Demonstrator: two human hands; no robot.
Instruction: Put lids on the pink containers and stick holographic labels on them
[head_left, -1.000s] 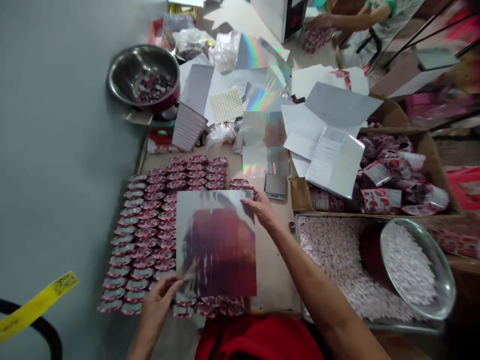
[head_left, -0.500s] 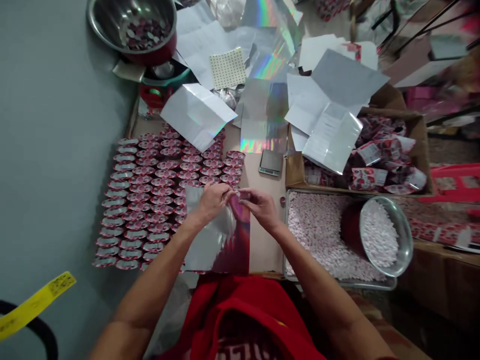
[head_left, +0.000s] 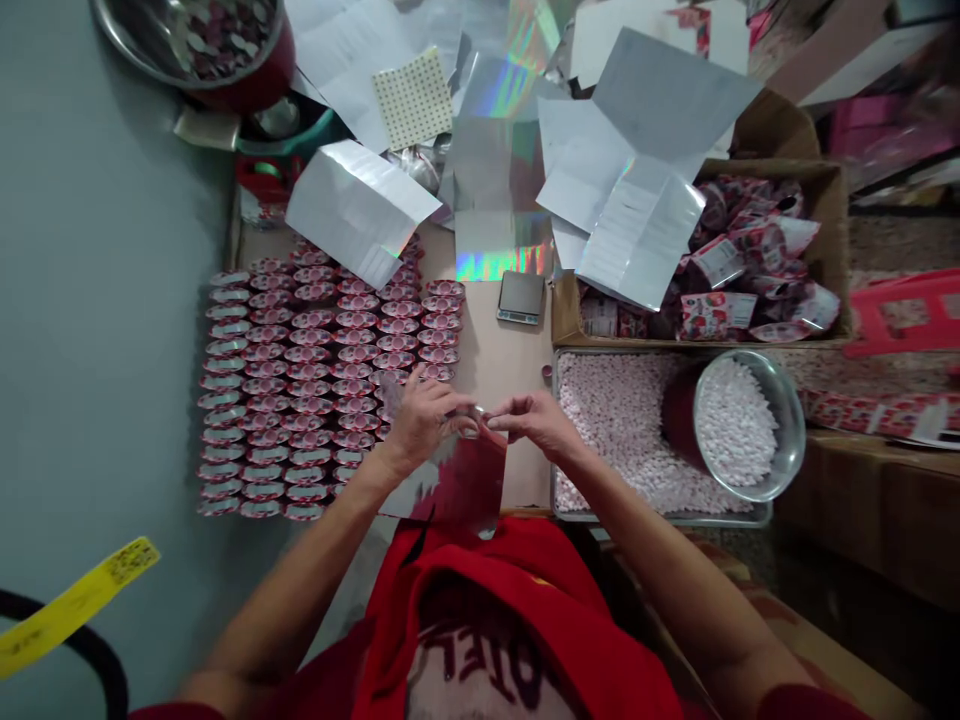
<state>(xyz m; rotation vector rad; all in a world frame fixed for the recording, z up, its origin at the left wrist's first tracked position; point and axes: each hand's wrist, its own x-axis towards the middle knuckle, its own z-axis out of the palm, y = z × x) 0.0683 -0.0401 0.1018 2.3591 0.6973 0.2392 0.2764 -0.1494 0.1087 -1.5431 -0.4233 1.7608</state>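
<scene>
My left hand (head_left: 424, 420) and my right hand (head_left: 536, 422) meet fingertip to fingertip above the front of the table, both closed in a pinch. Between them is a small shiny piece, too small and blurred to name. Directly below lies a reflective silver sheet (head_left: 469, 478), with red reflected in it; its front edge reaches the red garment I wear. Left of my left hand stand rows of small red-and-white packs (head_left: 307, 370) with oval tops. To the right of my right hand, a metal tray (head_left: 664, 519) holds many small white pieces.
Toward the back are a small digital scale (head_left: 521, 297), loose silver sheets (head_left: 364, 210) and a dotted sticker sheet (head_left: 412, 98). A cardboard box (head_left: 836, 250) contains printed packets. One metal bowl (head_left: 787, 430) lies tilted on the tray; another bowl (head_left: 281, 55) sits back left.
The camera view has shifted, so the table things appear higher and mostly further left. My hands stay together in a pinch, now lower over the silver sheet.
</scene>
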